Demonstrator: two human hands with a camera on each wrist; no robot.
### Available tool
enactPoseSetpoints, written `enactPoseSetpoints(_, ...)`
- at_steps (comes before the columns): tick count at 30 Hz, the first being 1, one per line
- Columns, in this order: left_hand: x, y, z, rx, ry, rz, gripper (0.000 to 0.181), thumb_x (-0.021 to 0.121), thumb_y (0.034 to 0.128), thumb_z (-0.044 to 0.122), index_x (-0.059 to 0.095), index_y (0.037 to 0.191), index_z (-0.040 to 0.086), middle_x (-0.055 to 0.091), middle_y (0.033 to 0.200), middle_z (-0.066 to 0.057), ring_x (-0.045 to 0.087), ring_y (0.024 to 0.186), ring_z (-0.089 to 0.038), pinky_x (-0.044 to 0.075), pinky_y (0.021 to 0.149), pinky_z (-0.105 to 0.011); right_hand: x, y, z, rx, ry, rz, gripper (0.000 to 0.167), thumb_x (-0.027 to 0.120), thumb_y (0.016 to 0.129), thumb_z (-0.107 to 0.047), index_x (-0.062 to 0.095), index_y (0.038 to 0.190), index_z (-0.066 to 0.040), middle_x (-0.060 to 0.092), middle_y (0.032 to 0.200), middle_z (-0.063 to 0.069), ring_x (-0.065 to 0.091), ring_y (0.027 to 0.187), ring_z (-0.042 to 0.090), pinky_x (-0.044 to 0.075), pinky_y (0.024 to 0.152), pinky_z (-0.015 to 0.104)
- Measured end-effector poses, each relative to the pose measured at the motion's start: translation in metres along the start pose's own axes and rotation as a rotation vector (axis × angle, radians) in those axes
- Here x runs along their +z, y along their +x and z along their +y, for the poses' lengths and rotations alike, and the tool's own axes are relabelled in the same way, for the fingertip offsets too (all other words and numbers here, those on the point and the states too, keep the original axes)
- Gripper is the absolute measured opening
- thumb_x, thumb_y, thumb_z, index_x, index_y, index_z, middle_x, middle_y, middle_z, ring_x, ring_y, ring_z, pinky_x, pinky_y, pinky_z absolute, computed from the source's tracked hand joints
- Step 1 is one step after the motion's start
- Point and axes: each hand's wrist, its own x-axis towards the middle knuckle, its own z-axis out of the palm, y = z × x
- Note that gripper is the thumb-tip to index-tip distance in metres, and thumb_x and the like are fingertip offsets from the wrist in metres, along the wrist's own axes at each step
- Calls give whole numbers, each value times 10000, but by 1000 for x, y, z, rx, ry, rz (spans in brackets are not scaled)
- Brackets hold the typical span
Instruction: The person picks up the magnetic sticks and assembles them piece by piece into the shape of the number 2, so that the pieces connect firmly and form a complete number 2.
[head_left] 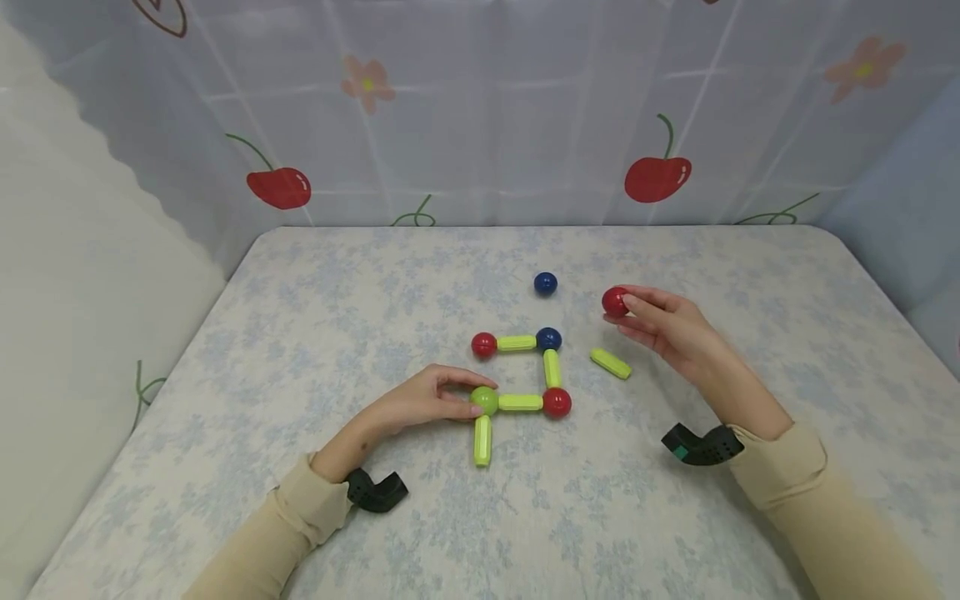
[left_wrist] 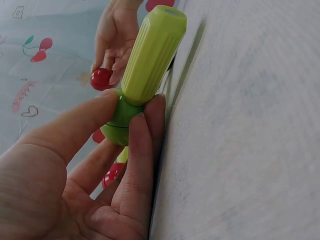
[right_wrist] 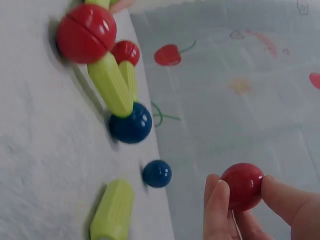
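My left hand [head_left: 431, 396] pinches a green ball [head_left: 484, 401] between thumb and fingers. That ball joins a chain of yellow-green rods [head_left: 521, 402] and balls lying on the table; one rod [left_wrist: 155, 55] sticks out from it toward the near side. The chain runs to a red ball [head_left: 557, 403], then a blue ball [head_left: 549, 339], and ends at another red ball [head_left: 483, 345]. In my right hand [head_left: 671, 329] a loose red ball [right_wrist: 243, 186] is pinched between thumb and fingertips, raised above the table at the right.
A loose blue ball [head_left: 545, 284] lies behind the chain. One loose yellow-green rod [head_left: 611, 363] lies between the chain and the right hand. The table [head_left: 300, 317] has a pale floral cover, with a cherry-print curtain [head_left: 480, 117] behind it.
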Motion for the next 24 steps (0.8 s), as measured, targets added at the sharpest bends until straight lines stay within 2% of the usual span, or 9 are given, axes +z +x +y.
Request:
enactPoseSetpoints(3,0,0,0,0,-9,2,408,694,860,114,599,1251,44,613,1188,-42,600,971,-136,460,847,-306,13,-17,8,-13,3,-59,399,651,896,-182,468,1223,-45,629,1057,9,640,946,147,429,868,291)
enactPoseSetpoints(7,0,1,-1,0,-16,8,408,695,858,108,599,1248,37,612,1187,-44,596,933,-116,462,839,-301,33,-37,25,-12,-36,-158,436,603,929,-120,408,1286,40,601,1115,68,624,990,169,431,882,294)
enactPoseSetpoints(11,0,0,-1,-12,-36,10,411,694,859,107,596,1251,37,621,1174,-52,603,951,-127,461,844,-304,54,-51,45,24,-80,-275,471,577,941,-98,381,1308,125,571,1163,132,608,1019,200,445,882,308)
enactPoseSetpoints(16,0,1,-1,-20,-48,9,411,691,862,112,594,1255,41,626,1165,-50,603,964,-132,463,842,-307,71,-60,68,105,-78,-407,486,567,951,-125,384,1308,150,576,1183,183,595,1047,236,441,892,334)
enactPoseSetpoints(19,0,0,0,-16,-45,13,409,686,866,109,590,1255,28,642,1131,-60,606,924,-119,466,829,-302,78,-62,79,146,-65,-450,487,583,943,-129,399,1298,149,585,1172,195,590,1055,258,441,890,361)
enactPoseSetpoints(24,1,0,2,-15,-51,18,401,675,872,93,584,1252,4,653,1100,-78,608,893,-111,472,812,-298,88,-64,96,165,-128,-503,460,621,920,-145,462,1252,133,619,1106,184,621,988,275,488,824,366)
